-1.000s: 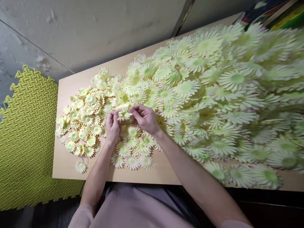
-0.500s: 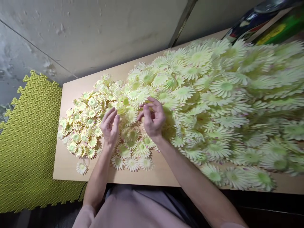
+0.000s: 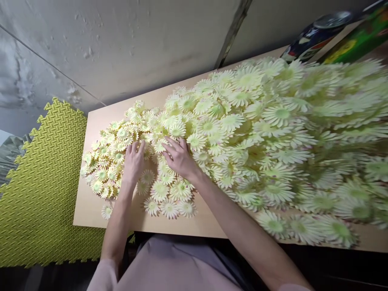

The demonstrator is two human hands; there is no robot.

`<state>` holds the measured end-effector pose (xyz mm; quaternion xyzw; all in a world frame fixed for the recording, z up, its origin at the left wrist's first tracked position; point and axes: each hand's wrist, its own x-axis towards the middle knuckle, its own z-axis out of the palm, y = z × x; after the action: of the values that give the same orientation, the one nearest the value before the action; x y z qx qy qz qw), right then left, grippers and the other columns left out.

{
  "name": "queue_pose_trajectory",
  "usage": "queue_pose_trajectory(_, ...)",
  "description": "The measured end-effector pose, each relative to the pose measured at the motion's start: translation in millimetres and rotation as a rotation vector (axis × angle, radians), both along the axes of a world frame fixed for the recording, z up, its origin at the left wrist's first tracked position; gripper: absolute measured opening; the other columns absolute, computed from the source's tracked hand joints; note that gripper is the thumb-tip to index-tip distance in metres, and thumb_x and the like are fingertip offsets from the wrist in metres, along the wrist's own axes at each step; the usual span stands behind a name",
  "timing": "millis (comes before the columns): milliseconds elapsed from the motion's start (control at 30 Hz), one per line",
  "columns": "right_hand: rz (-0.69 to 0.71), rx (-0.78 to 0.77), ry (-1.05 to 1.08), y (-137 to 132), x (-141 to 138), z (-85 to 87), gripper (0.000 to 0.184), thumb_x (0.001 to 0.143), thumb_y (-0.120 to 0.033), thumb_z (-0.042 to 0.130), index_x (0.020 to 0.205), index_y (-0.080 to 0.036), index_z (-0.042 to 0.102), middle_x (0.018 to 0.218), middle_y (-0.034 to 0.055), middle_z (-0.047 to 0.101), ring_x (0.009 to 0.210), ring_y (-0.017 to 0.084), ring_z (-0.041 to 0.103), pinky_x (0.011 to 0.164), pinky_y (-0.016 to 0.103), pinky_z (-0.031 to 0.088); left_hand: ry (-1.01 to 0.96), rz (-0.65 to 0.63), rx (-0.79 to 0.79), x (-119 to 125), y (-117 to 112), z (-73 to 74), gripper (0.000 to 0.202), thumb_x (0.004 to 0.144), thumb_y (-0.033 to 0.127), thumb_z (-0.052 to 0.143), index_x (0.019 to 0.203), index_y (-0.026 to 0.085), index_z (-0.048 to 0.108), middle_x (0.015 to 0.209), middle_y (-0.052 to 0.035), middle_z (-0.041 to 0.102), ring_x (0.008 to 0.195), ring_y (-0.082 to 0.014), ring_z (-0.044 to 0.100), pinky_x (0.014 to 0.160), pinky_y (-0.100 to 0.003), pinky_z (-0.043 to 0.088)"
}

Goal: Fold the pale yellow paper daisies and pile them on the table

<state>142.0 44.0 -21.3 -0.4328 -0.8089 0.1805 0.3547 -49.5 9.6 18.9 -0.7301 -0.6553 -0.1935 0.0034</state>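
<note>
My left hand (image 3: 133,159) reaches palm-down onto the right side of the smaller daisy-like flower heads (image 3: 103,173), its fingers slightly apart and touching them. To its right, my right hand (image 3: 179,157) lies over the middle of the pile with its fingers spread. Pale cream artificial flower heads (image 3: 230,122) with green centres and pink-tinged petal tips are heaped beside it. Neither hand shows a flower in its grip. Between my forearms, several larger flower heads (image 3: 169,208) lie face up near the table's front edge.
The flowers cover much of a light wooden table (image 3: 209,218) against a stained grey wall (image 3: 136,48). A yellow-green foam mat (image 3: 45,182) stands at its left end. At the back right are a dark can (image 3: 318,36) and a green package (image 3: 357,40).
Both hands have turned palm-down and come onto the flowers; they were raised with curled fingers. The right hand has shifted left. The view has tilted slightly.
</note>
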Motion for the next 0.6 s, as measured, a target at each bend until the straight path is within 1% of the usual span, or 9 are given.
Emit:
queue_pose_trajectory(67, -0.028, 0.040, 0.082, 4, 1, -1.7, 0.038, 0.097, -0.022, 0.044, 0.128, -0.015, 0.065, 0.138, 0.0146, 0.060, 0.126, 0.035, 0.053, 0.105, 0.065, 0.045, -0.006, 0.016, -0.013, 7, 10, -2.2, 0.045, 0.085, 0.000, 0.043, 0.120, 0.020, 0.062, 0.116, -0.0156, 0.065, 0.111, -0.0296, 0.054, 0.098, -0.053, 0.047)
queue_pose_trajectory(167, -0.079, 0.097, 0.213, 8, 2, -1.7, 0.037, 0.097, -0.017, 0.040, 0.123, -0.017, 0.067, 0.121, 0.0142, 0.069, 0.114, 0.030, 0.063, 0.102, 0.057, 0.051, -0.292, -0.036, 0.026, 18, 24, 2.4, 0.025, 0.088, 0.008, 0.050, 0.102, 0.020, 0.068, 0.100, -0.0119, 0.069, 0.098, -0.0248, 0.060, 0.092, -0.048, 0.049)
queue_pose_trajectory(267, -0.157, 0.113, 0.339, 11, 4, -0.2, 0.039, 0.099, -0.018, 0.036, 0.122, -0.017, 0.067, 0.116, 0.0150, 0.071, 0.112, 0.028, 0.065, 0.099, 0.052, 0.054, -0.522, -0.140, -0.028, 22, 30, 16.6, 0.028, 0.088, 0.023, 0.062, 0.116, 0.024, 0.064, 0.099, -0.0094, 0.072, 0.080, -0.0177, 0.065, 0.074, -0.035, 0.054)
queue_pose_trajectory(333, -0.183, 0.104, 0.398, 12, 5, 0.8, 0.039, 0.099, -0.021, 0.036, 0.125, -0.015, 0.065, 0.119, 0.0168, 0.070, 0.115, 0.028, 0.064, 0.101, 0.050, 0.054, -0.705, -0.210, -0.149, 20, 33, 27.2, 0.043, 0.086, 0.023, 0.065, 0.129, 0.026, 0.058, 0.102, -0.0105, 0.073, 0.084, -0.0185, 0.068, 0.072, -0.033, 0.055)
queue_pose_trajectory(367, -0.187, 0.094, 0.413, 12, 5, 1.2, 0.038, 0.099, -0.023, 0.038, 0.126, -0.015, 0.064, 0.121, 0.0170, 0.069, 0.117, 0.028, 0.064, 0.101, 0.049, 0.054, -0.740, -0.189, -0.144, 17, 36, 31.4, 0.040, 0.089, 0.023, 0.060, 0.129, 0.026, 0.058, 0.103, -0.0112, 0.073, 0.085, -0.0190, 0.068, 0.072, -0.034, 0.055)
queue_pose_trajectory(433, -0.183, 0.074, 0.415, 12, 5, 2.1, 0.038, 0.098, -0.026, 0.043, 0.128, -0.016, 0.063, 0.123, 0.0159, 0.069, 0.118, 0.028, 0.064, 0.102, 0.050, 0.054, -0.652, -0.111, -0.064, 12, 44, 35.5, 0.037, 0.095, 0.019, 0.047, 0.131, 0.024, 0.055, 0.109, -0.0140, 0.071, 0.086, -0.0198, 0.067, 0.077, -0.037, 0.055)
queue_pose_trajectory(500, -0.172, 0.061, 0.410, 11, 4, 3.0, 0.038, 0.096, -0.027, 0.046, 0.130, -0.017, 0.062, 0.125, 0.0147, 0.069, 0.119, 0.028, 0.063, 0.101, 0.052, 0.053, -0.398, -0.033, -0.025, 9, 53, 33.7, 0.041, 0.094, 0.012, 0.040, 0.132, 0.018, 0.053, 0.104, -0.0172, 0.070, 0.091, -0.0232, 0.064, 0.083, -0.042, 0.052)
queue_pose_trajectory(533, -0.168, 0.061, 0.411, 11, 4, 3.6, 0.038, 0.096, -0.028, 0.048, 0.129, -0.018, 0.062, 0.125, 0.0145, 0.069, 0.119, 0.029, 0.063, 0.102, 0.053, 0.053, -0.254, -0.017, -0.046, 8, 58, 31.2, 0.043, 0.091, 0.008, 0.041, 0.131, 0.016, 0.053, 0.094, -0.0168, 0.070, 0.093, -0.0258, 0.062, 0.083, -0.043, 0.051)
queue_pose_trajectory(600, -0.168, 0.076, 0.414, 11, 4, 4.7, 0.037, 0.095, -0.027, 0.049, 0.128, -0.017, 0.063, 0.124, 0.0146, 0.069, 0.118, 0.028, 0.063, 0.102, 0.052, 0.053, -0.168, -0.025, -0.069, 10, 66, 25.3, 0.042, 0.083, 0.005, 0.051, 0.124, 0.013, 0.057, 0.085, -0.0157, 0.068, 0.096, -0.0303, 0.058, 0.086, -0.047, 0.049)
